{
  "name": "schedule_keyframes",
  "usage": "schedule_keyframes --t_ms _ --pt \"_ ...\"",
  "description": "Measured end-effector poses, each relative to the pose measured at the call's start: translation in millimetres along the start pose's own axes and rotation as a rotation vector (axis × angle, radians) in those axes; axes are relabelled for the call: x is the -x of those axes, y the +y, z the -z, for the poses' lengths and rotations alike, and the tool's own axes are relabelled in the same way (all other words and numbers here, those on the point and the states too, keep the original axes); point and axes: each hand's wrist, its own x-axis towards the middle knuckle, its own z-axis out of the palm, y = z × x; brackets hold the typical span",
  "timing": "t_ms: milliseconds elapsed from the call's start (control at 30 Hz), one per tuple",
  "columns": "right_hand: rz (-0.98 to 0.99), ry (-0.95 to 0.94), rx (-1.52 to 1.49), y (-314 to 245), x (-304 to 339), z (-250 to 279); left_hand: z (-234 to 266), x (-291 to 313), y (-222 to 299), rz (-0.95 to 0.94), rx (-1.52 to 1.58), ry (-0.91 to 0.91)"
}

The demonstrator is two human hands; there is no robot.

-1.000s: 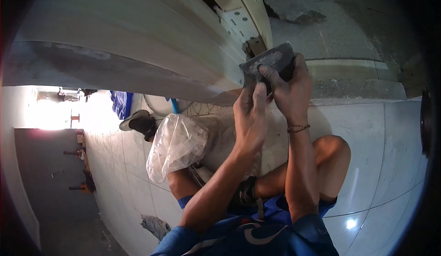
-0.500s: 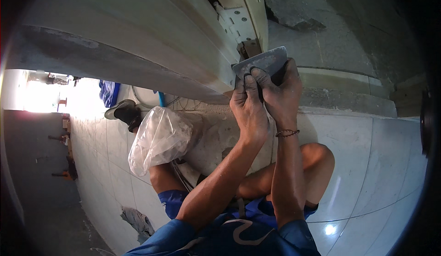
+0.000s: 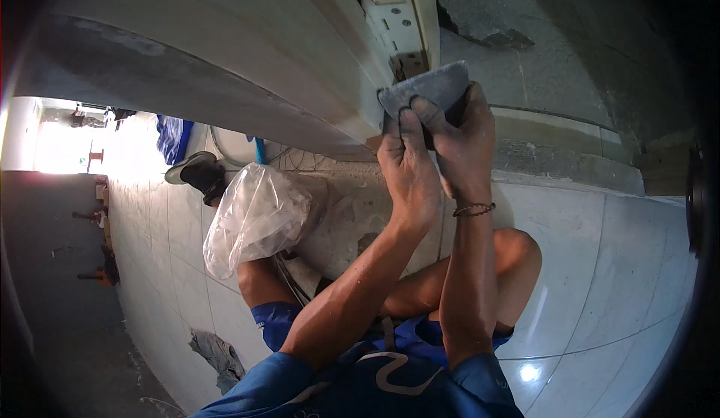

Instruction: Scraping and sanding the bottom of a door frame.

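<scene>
Both of my hands hold a flat grey metal scraper blade (image 3: pixel 431 88) against the lower edge of a pale painted door (image 3: pixel 247 35), just below a white hinge (image 3: pixel 394 24). My left hand (image 3: pixel 409 166) presses its fingertips on the blade face. My right hand (image 3: pixel 465 144), with a cord bracelet on the wrist, grips the dark handle behind the blade. The blade's lower part is hidden by my fingers.
A clear plastic bag (image 3: pixel 255 215) lies over my left knee. My dark shoe (image 3: pixel 199 174) rests on the white tiled floor (image 3: pixel 600 268). A rough grey wall and step (image 3: pixel 555 140) stand to the right of the door. A crumpled rag (image 3: pixel 217 350) lies on the tiles.
Both hands and the scraper have moved up the door edge toward the hinge. The view has shifted a little with them.
</scene>
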Motion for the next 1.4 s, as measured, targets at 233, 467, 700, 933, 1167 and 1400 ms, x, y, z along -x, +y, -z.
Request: schedule_keyframes --t_ms 233,467,700,933,1167,1400 --pt "-0.039 -0.063 0.182 0.2 3.7 7.2 1.6 -1.6 -7.7 0.039 0.099 -0.002" --pt "0.052 0.021 0.289 -5.7 4.8 2.3 -5.7 0.0 0.8 -0.007 0.126 0.04" --pt "0.087 0.1 0.443 -19.2 10.9 -2.7 -1.7 -2.5 4.2 0.063 0.185 -0.003" --pt "0.113 0.143 0.379 -15.0 13.8 -4.3 -3.4 -2.0 11.1 0.119 0.17 -0.007" --pt "0.11 0.15 0.327 -14.5 14.2 -6.1 0.0 -2.8 7.9 0.17 0.126 0.019" --pt "0.06 0.134 0.248 -1.7 12.6 -9.4 -1.4 -2.3 10.1 0.144 0.055 0.044"
